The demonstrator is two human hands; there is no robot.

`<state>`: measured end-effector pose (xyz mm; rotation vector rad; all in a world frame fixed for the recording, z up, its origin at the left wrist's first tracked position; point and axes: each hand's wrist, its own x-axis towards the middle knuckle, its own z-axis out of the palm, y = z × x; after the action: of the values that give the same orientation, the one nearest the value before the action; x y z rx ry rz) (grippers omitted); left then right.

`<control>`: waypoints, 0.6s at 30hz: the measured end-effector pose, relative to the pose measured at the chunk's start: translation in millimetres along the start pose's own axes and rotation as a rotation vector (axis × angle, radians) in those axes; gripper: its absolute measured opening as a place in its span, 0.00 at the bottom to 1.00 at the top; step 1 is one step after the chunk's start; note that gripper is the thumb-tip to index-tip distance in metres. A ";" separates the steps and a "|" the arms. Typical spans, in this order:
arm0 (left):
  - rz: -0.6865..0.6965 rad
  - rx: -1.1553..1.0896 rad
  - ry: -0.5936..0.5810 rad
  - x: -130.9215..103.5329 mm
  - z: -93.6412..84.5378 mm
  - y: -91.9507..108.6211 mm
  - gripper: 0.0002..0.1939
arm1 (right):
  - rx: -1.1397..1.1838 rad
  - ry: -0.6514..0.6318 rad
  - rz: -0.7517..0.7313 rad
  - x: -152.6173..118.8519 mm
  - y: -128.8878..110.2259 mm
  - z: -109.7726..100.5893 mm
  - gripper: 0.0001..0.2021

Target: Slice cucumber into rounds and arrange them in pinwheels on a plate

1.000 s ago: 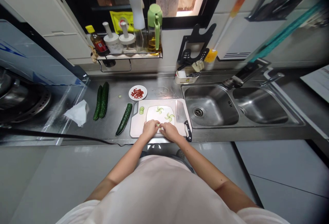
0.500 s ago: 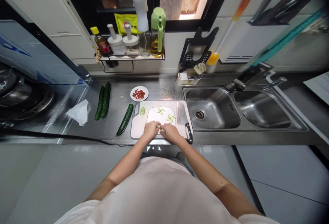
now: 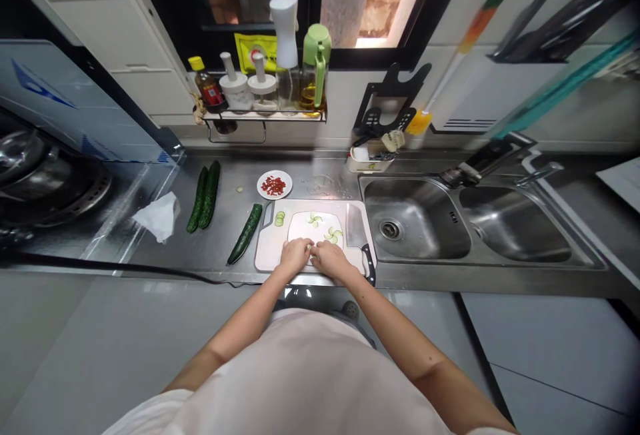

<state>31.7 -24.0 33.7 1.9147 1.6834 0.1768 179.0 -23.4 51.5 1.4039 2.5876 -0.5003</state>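
Note:
My left hand and my right hand meet over the near edge of a white plate, fingers pinched together. Pale green cucumber slices show faintly between the fingertips, mostly hidden. Two pinwheels of curved cucumber slices lie on the plate's far and right parts. Under the plate is a light cutting board, with a short stack of cucumber slices at its left. A kitchen knife lies along the board's right side, its black handle towards me.
One cucumber lies left of the board, with two more cucumbers farther left. Behind the board stands a small plate of chopped red pieces. A double sink is on the right. Crumpled white paper lies near the stove.
The view has shifted slightly, so the scene sits a little lower and to the right. Both hands stay together at the plate's near edge, with only slight finger movement.

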 end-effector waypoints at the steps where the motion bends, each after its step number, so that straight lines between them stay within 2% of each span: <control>1: -0.010 -0.032 0.017 0.7 0.0 -1.8 0.17 | 0.008 0.020 0.004 -1.0 0.1 0.4 0.12; 5: -0.083 -0.164 0.147 6.0 -4.0 -15.6 0.16 | 0.081 0.181 0.062 -7.9 2.1 2.6 0.12; 11: -0.272 -0.261 0.331 12.9 -18.6 -45.8 0.14 | 0.261 0.458 0.127 -24.3 8.2 8.9 0.12; 18: -0.459 -0.222 0.388 15.8 -37.5 -62.6 0.14 | 0.377 0.552 0.152 -39.9 18.4 12.7 0.12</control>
<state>-36.7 5.6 29.1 1.3479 2.2040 0.5536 216.0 -49.9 47.3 2.1033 2.8595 -0.6859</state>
